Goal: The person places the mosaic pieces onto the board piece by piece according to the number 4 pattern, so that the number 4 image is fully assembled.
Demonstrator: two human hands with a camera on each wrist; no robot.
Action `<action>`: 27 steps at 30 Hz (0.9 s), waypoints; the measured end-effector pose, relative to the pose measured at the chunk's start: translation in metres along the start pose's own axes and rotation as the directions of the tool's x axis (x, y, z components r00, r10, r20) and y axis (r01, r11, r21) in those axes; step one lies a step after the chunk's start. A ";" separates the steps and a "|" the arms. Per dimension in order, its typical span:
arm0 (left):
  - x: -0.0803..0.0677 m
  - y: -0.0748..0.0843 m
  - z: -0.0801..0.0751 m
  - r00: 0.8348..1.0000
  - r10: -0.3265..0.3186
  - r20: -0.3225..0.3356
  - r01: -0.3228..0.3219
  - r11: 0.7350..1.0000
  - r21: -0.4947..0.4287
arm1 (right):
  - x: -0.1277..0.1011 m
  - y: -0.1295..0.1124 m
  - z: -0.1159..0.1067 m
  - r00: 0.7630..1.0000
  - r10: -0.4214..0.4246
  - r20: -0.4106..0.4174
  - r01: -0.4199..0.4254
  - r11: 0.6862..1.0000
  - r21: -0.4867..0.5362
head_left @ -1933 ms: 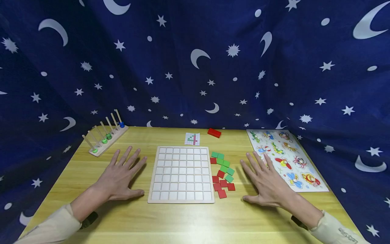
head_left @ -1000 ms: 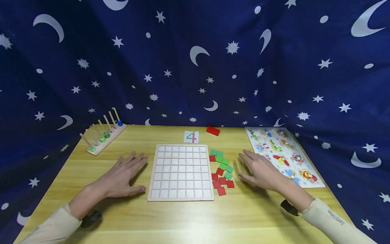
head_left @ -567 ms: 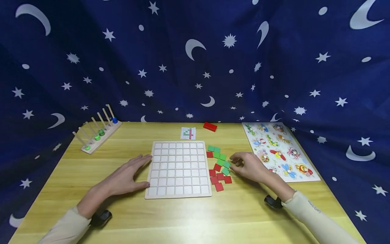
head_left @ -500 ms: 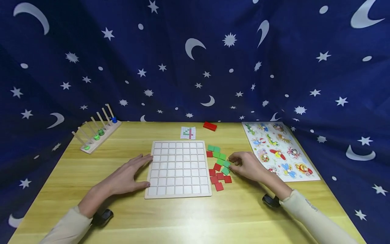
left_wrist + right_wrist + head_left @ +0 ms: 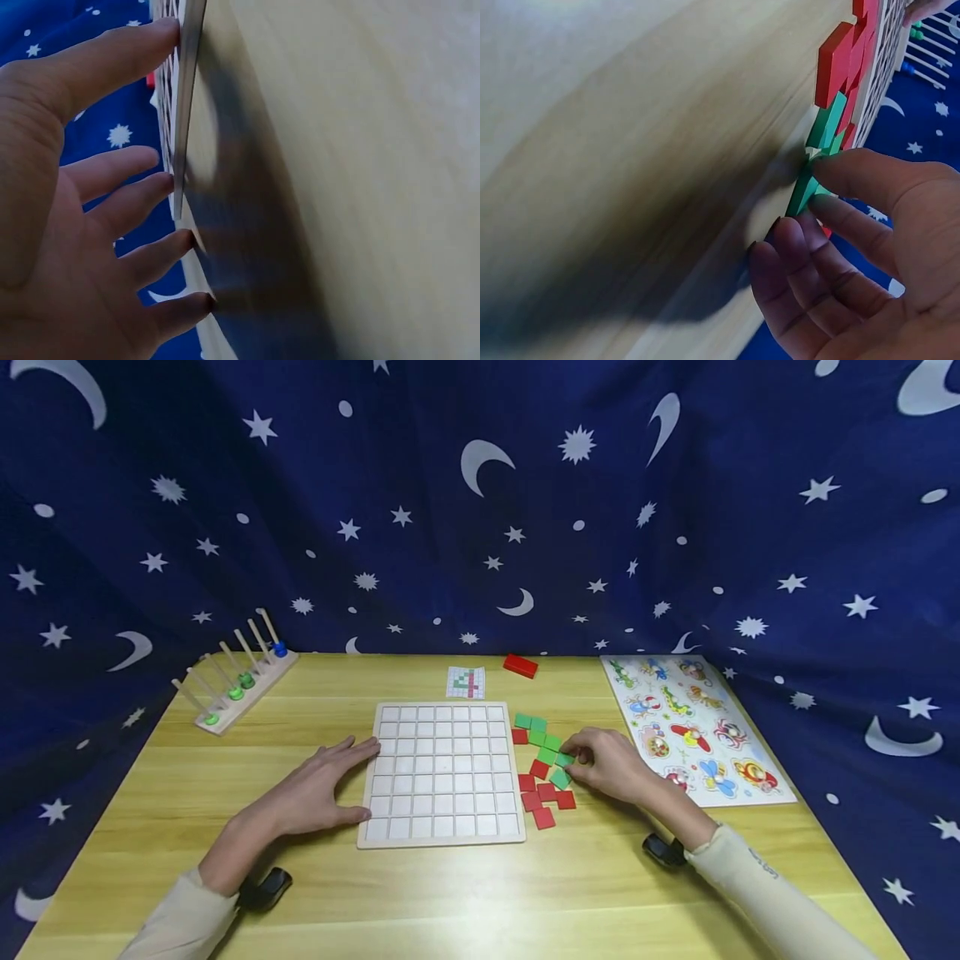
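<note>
A pale wooden grid board (image 5: 442,845) lies flat on the table. My left hand (image 5: 311,795) spreads its fingers along the board's left side, with thumb and a fingertip touching the edge. In the left wrist view the thumb (image 5: 112,64) reaches over the board's rim (image 5: 184,112). Right of the board lies a loose group of red tiles (image 5: 543,817) and green tiles (image 5: 551,742). At that group's right side my right hand (image 5: 611,768) pinches a green tile (image 5: 802,191) between thumb and index finger; the tile is still down at table level.
A small pattern card (image 5: 466,682) and a red block (image 5: 521,666) lie behind the board. A wooden peg stand (image 5: 255,693) with green and blue beads is at the back left. An insect picture puzzle (image 5: 693,735) lies on the right, near the right forearm.
Both hands have come inward. The left hand moved right to touch the board's edge. The right hand moved left to the tiles, and its spread fingers closed on a green tile.
</note>
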State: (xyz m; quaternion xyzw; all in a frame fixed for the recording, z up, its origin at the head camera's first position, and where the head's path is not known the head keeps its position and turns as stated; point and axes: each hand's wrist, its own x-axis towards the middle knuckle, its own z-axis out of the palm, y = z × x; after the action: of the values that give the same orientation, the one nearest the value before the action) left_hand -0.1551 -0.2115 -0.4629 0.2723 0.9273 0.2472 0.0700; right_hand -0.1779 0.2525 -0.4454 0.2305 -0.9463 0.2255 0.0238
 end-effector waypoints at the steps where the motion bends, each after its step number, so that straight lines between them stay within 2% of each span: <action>1: 0.000 0.000 -0.001 1.000 -0.010 0.009 0.010 1.000 -0.002 | 0.000 -0.001 0.000 1.000 0.002 0.002 -0.002 1.000 -0.007; 12: 0.000 0.003 -0.004 0.998 -0.043 0.051 0.044 0.999 -0.010 | 0.000 -0.003 -0.002 0.999 0.035 0.023 -0.034 0.998 -0.048; 17: 0.003 0.005 -0.005 0.998 -0.046 0.050 0.047 0.998 -0.029 | -0.002 -0.001 -0.007 0.999 0.041 -0.022 -0.042 0.998 -0.042; 21: 0.002 0.003 -0.005 0.998 -0.056 0.039 0.058 0.997 -0.044 | 0.001 -0.003 -0.007 0.998 0.008 -0.067 -0.010 1.000 -0.021; 27: -0.002 0.002 -0.003 0.996 -0.068 0.061 0.072 0.995 -0.065 | 0.010 -0.010 -0.005 0.994 -0.025 -0.104 0.024 1.000 -0.012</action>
State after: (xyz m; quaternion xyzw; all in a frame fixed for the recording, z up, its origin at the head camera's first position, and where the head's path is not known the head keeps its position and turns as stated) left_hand -0.1535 -0.2124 -0.4590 0.2442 0.9249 0.2677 0.1150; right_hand -0.1828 0.2427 -0.4348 0.2297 -0.9421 0.2319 0.0772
